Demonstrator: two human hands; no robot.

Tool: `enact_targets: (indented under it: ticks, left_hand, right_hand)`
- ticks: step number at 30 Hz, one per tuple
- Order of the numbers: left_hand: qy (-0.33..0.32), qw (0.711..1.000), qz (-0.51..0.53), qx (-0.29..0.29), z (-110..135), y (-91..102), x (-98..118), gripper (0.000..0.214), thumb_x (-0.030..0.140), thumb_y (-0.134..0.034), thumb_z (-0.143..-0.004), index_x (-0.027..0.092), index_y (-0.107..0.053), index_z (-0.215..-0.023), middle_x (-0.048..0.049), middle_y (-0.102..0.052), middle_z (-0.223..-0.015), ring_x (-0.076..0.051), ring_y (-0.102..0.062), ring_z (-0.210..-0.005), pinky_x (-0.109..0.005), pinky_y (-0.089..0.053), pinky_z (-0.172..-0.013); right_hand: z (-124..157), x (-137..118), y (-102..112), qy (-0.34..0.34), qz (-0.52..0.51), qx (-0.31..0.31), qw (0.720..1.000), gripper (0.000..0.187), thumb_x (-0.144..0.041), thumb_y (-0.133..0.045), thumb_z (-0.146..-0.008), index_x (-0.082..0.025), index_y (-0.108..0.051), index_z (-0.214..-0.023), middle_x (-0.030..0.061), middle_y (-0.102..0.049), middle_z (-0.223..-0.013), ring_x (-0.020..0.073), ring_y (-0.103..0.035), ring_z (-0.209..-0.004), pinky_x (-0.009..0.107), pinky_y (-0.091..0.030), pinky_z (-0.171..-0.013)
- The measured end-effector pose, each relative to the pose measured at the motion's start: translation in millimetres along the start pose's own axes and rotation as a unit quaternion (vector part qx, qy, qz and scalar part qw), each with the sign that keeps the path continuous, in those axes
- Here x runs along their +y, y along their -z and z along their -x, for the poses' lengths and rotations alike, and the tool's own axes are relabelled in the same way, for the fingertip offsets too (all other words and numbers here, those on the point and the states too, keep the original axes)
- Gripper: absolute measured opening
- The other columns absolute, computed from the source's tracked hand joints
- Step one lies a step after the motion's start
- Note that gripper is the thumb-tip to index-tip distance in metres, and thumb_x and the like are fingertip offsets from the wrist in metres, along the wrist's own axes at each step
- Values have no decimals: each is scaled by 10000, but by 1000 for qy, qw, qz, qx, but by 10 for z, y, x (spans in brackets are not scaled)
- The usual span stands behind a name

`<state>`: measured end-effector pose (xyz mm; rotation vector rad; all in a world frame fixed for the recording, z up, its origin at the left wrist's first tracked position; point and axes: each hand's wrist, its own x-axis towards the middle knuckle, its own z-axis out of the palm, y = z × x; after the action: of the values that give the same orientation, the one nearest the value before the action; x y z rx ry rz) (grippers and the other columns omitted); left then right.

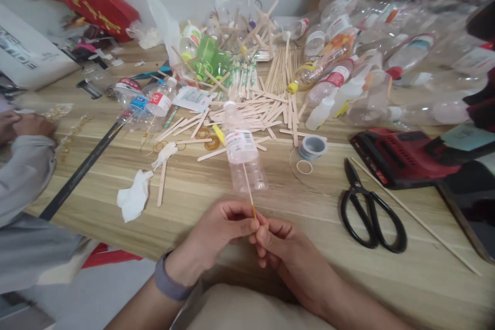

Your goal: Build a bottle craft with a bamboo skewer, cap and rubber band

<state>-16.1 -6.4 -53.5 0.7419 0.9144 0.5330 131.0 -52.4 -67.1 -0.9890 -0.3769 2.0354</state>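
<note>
A thin wooden stick with an amber band around its near end is pinched between my fingertips. My left hand, with a grey wristband, grips that banded end from the left. My right hand meets it from the right, thumb and fingers closed at the same spot. Beyond them a clear plastic bottle with a white label lies with its neck pointing away. The stick's far part overlaps the bottle; whether it runs inside or over it, I cannot tell.
Black-handled scissors, a long skewer and a red-and-black power tool lie right. Wooden craft sticks and a spool sit ahead. Plastic bottles crowd the back. Another person's hand is at left.
</note>
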Motion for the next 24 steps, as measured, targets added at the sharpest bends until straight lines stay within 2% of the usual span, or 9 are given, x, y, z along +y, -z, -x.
enact_targets:
  ticks: [2, 5, 8, 12, 17, 24]
  left_hand:
    - [15, 999, 40, 33, 15, -39, -44, 350, 429, -846, -590, 138, -683, -696, 12, -599, -572, -114, -527, -528, -226, -386, -505]
    - [10, 997, 37, 68, 21, -61, -35, 346, 387, -867, -571, 133, -656, -673, 24, -594, -589, -69, -474, -524, -190, -298, -490]
    - [7, 998, 30, 53, 15, -69, -10, 340, 389, -851, -597, 135, -637, -668, 19, -609, -602, -72, -499, -549, -190, -286, -511]
    - [5, 999, 19, 43, 11, -108, -9, 331, 400, -824, -626, 144, -619, -672, 19, -612, -591, -84, -515, -552, -201, -283, -516]
    - [-12, 998, -12, 58, 13, -153, -3, 313, 401, -775, -667, 148, -592, -642, 14, -602, -565, -89, -495, -544, -216, -275, -523]
    - [-48, 992, -93, 76, 23, -171, 38, 271, 393, -700, -740, 156, -588, -672, 36, -557, -606, -89, -402, -561, -238, -267, -534]
  right_hand:
    - [-11, -13, -3, 4, -22, -7, 1000, 281, -381, -870, -598, -157, -729, -692, -3, -584, -664, 73, -466, -594, 181, -385, -514]
    - [-20, -51, -5, -4, -70, -22, 997, 269, -322, -876, -597, -143, -732, -736, -10, -556, -683, 64, -448, -605, 163, -396, -515]
    - [-13, -73, -11, -33, -103, -14, 994, 261, -298, -871, -601, -126, -718, -724, -37, -494, -617, 40, -362, -537, 148, -377, -486]
    - [-4, -56, -33, -50, -113, 21, 992, 249, -284, -848, -618, -128, -663, -677, -39, -487, -603, 37, -310, -511, 133, -311, -427]
    - [7, -41, -68, -39, -85, 46, 995, 291, -328, -822, -629, -153, -590, -633, -55, -448, -572, 52, -266, -501, 144, -274, -396]
    - [71, -114, -105, -55, 19, 70, 996, 310, -367, -757, -610, -187, -508, -574, -89, -362, -493, 55, -220, -462, 174, -277, -388]
